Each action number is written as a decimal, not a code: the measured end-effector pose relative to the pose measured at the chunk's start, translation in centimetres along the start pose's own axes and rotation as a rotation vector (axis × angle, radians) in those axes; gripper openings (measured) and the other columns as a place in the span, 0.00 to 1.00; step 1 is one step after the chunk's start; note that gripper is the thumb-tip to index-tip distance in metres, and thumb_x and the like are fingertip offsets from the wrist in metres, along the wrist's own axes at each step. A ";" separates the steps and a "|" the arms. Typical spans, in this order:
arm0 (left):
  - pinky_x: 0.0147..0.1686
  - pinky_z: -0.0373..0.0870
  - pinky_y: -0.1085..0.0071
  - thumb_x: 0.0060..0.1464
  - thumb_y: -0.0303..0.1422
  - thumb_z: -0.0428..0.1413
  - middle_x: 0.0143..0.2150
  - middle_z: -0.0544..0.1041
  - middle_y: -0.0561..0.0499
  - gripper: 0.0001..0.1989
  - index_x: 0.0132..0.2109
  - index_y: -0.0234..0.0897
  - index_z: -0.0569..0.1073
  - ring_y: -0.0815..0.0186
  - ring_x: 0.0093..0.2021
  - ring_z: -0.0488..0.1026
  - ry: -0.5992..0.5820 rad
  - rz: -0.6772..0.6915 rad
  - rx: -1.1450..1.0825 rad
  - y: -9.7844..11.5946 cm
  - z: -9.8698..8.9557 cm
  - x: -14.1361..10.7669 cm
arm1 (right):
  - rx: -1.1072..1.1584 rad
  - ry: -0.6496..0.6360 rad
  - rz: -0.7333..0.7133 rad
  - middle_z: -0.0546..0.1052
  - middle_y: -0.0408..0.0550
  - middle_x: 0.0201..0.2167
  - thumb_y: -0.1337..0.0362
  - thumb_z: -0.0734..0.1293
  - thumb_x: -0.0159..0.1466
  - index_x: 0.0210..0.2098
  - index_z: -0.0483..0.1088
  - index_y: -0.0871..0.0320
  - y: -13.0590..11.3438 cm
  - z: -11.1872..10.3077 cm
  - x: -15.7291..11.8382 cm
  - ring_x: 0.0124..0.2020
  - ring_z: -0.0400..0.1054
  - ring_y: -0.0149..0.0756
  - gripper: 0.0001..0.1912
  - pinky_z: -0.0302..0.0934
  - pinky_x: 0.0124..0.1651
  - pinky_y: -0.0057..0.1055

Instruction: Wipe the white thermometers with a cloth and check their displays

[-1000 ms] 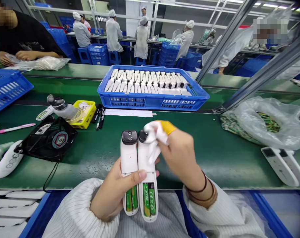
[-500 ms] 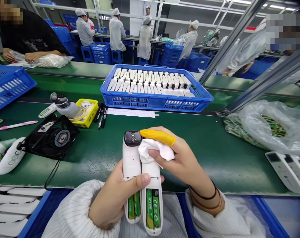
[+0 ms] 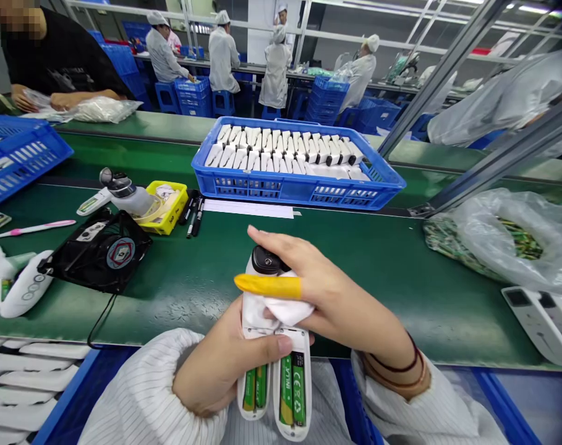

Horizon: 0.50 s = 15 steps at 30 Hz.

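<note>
Side by side, a white handheld device [image 3: 255, 392] and a second white handheld device [image 3: 292, 405] rest in my left hand [image 3: 220, 361], its thumb across their fronts. Both have uncovered battery compartments with green batteries inside. At the top of the left one is a black head with a round lens. My right hand [image 3: 340, 303] presses a white cloth [image 3: 287, 311] over the upper bodies of the devices. A yellow finger cot [image 3: 269, 286] covers one of its fingers, and another finger reaches past the black head. The hand and cloth hide most of the right device's top.
Behind my hands is a blue crate [image 3: 290, 188] with rows of white devices. To the left are a black fan [image 3: 99, 247], a yellow tray [image 3: 174, 213], a pump bottle [image 3: 135, 201] and markers [image 3: 195, 216]. A plastic bag of circuit boards [image 3: 489, 235] lies right. A person sits opposite.
My right hand has moved left with the cloth, from the right device's upper part across onto the left one. Its fingers now partly cover the black head. My left hand keeps its hold.
</note>
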<state>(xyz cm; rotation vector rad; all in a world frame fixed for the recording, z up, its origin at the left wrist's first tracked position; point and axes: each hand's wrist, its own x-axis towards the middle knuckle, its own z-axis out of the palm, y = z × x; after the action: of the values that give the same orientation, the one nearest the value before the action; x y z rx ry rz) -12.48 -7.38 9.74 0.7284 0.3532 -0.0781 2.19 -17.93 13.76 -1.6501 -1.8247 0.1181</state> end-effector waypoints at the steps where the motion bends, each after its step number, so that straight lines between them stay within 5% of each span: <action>1: 0.43 0.75 0.67 0.47 0.29 0.68 0.41 0.80 0.45 0.21 0.48 0.37 0.72 0.57 0.44 0.78 -0.011 0.015 0.015 -0.2 -0.1 0.2 | -0.084 -0.028 0.028 0.59 0.56 0.65 0.69 0.61 0.69 0.54 0.70 0.56 -0.1 0.4 0.3 0.63 0.56 0.47 0.15 0.56 0.62 0.48; 5: 0.41 0.76 0.67 0.49 0.27 0.66 0.42 0.80 0.45 0.21 0.49 0.37 0.72 0.57 0.44 0.78 -0.051 -0.039 -0.003 -0.7 -0.2 0.6 | -0.213 0.149 0.184 0.76 0.53 0.47 0.76 0.57 0.66 0.51 0.72 0.60 0.7 1.6 1.0 0.45 0.73 0.42 0.19 0.69 0.45 0.36; 10: 0.53 0.73 0.62 0.51 0.23 0.63 0.59 0.73 0.44 0.22 0.53 0.39 0.73 0.52 0.57 0.70 -0.081 0.037 -0.056 0.3 -0.2 0.5 | -0.034 0.687 0.387 0.78 0.47 0.40 0.72 0.60 0.63 0.48 0.73 0.56 2.5 0.7 -0.6 0.34 0.73 0.38 0.17 0.67 0.38 0.32; 12: 0.54 0.72 0.63 0.53 0.23 0.62 0.61 0.70 0.45 0.21 0.54 0.40 0.73 0.52 0.60 0.68 -0.058 0.149 -0.045 0.8 -0.4 0.5 | 0.243 0.717 0.490 0.78 0.45 0.35 0.71 0.62 0.62 0.42 0.74 0.55 2.5 0.9 -1.8 0.29 0.70 0.33 0.12 0.64 0.31 0.27; 15: 0.56 0.71 0.64 0.53 0.24 0.62 0.62 0.69 0.46 0.22 0.54 0.41 0.73 0.52 0.61 0.66 0.017 0.332 0.010 1.0 -0.6 0.9 | 0.579 0.493 0.628 0.72 0.41 0.24 0.64 0.65 0.63 0.31 0.74 0.58 1.4 2.4 -3.2 0.21 0.61 0.28 0.06 0.55 0.23 0.23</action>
<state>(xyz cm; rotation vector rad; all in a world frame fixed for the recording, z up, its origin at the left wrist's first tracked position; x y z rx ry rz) -11.63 -6.17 9.61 0.7894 0.2443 0.2407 2.10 -19.76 9.93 -1.5753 -0.7667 0.4247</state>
